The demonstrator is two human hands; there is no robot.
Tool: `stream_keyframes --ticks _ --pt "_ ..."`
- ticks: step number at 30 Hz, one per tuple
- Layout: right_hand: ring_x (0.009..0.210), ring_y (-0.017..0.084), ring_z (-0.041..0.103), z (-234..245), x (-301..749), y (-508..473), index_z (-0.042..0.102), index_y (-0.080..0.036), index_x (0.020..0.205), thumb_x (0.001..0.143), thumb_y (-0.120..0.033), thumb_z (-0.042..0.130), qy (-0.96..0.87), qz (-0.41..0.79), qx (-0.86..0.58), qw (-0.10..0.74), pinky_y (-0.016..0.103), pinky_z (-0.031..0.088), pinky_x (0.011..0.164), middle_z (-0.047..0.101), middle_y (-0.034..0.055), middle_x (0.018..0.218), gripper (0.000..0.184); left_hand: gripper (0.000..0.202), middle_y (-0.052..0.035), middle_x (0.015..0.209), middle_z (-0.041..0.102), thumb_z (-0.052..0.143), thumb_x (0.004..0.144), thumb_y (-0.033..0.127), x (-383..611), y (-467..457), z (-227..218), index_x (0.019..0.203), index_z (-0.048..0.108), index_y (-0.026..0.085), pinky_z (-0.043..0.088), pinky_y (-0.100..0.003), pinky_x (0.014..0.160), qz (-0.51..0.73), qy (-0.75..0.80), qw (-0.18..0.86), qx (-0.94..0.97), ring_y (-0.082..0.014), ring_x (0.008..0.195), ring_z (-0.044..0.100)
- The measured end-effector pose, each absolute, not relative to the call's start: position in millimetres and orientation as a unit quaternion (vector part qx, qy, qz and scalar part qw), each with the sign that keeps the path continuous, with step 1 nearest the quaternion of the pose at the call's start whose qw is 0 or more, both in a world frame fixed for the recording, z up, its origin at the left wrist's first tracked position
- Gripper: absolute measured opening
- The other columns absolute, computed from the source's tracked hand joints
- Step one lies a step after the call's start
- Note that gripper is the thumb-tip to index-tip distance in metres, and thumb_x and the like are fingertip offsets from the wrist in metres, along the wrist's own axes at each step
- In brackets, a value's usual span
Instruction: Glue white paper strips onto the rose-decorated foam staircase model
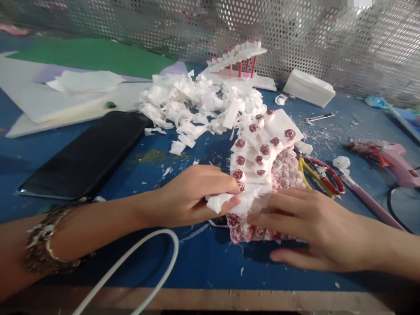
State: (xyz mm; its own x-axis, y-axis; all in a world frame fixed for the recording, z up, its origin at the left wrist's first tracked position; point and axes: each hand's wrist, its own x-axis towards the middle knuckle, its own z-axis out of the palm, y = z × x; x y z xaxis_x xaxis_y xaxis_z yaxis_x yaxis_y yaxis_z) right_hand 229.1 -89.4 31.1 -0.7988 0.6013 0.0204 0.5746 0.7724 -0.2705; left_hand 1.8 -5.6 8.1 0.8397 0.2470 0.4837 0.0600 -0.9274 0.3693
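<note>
A white foam craft piece point(262, 148) studded with small red-and-white paper rosettes lies on the blue table. My left hand point(193, 194), with a metal bracelet on its wrist, is closed in a pinch on a scrap of white tissue point(219, 202) at the piece's near edge. My right hand point(302, 223) lies over the piece's lower right part, fingers together and pressed down on it, thumb resting on the table.
A black phone point(85, 153) lies at left. A heap of white paper scraps point(197, 105) sits behind the piece. Red-and-yellow scissors point(320, 173), a pink glue gun point(393, 159), a tissue stack point(308, 87) and a second rosette model point(236, 59) surround it. A white cable point(144, 262) loops near the front edge.
</note>
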Motion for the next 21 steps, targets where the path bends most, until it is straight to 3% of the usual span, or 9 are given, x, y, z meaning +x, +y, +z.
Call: stream_keyframes --ticks 7,9,12,15,21 --pt "0.083 0.014 0.057 32.9 230.9 -88.2 0.052 -0.019 0.114 0.086 -0.038 0.046 -0.937 0.137 -0.314 0.071 0.028 0.047 0.071 0.060 0.0052 0.095 0.035 0.017 0.0007 0.063 0.061 0.041 0.088 0.019 2.7 -8.9 8.3 0.076 0.053 0.017 0.039 -0.018 0.056 0.275 0.098 0.196 0.936 -0.0087 0.057 0.052" --pt "0.084 0.011 0.057 37.0 231.6 -89.3 0.050 -0.018 0.113 0.085 -0.035 0.048 -0.926 0.145 -0.330 0.112 0.023 0.046 0.071 0.061 0.0043 0.095 0.033 0.019 0.0009 0.063 0.061 0.040 0.089 0.020 3.6 -10.7 7.8 0.076 0.054 0.017 0.039 -0.018 0.057 0.272 0.093 0.201 0.937 -0.0086 0.057 0.052" --pt "0.072 0.006 0.056 45.1 228.5 -87.8 0.047 -0.016 0.114 0.083 -0.033 0.053 -0.895 0.127 -0.388 0.179 0.017 0.044 0.062 0.061 0.0020 0.088 0.035 0.018 0.0014 0.064 0.063 0.042 0.088 0.020 4.8 -13.1 7.5 0.076 0.055 0.017 0.039 -0.018 0.059 0.274 0.084 0.201 0.937 -0.0085 0.059 0.054" --pt "0.062 0.005 0.052 49.6 219.5 -81.5 0.048 -0.014 0.111 0.083 -0.036 0.053 -0.893 0.097 -0.400 0.183 0.016 0.041 0.055 0.060 0.0004 0.081 0.036 0.019 0.0010 0.066 0.064 0.043 0.088 0.021 5.9 -15.0 8.8 0.075 0.055 0.017 0.039 -0.017 0.060 0.277 0.083 0.190 0.938 -0.0086 0.061 0.055" --pt "0.064 0.001 0.050 48.9 203.2 -72.7 0.056 -0.014 0.082 0.086 -0.020 0.049 -0.901 0.085 -0.341 0.256 0.012 0.039 0.059 0.059 -0.0020 0.074 0.010 0.025 0.0021 0.058 0.056 0.038 0.090 0.021 6.7 -18.0 10.8 0.068 0.050 0.017 0.036 -0.017 0.053 0.291 0.087 0.174 0.937 -0.0078 0.053 0.049"
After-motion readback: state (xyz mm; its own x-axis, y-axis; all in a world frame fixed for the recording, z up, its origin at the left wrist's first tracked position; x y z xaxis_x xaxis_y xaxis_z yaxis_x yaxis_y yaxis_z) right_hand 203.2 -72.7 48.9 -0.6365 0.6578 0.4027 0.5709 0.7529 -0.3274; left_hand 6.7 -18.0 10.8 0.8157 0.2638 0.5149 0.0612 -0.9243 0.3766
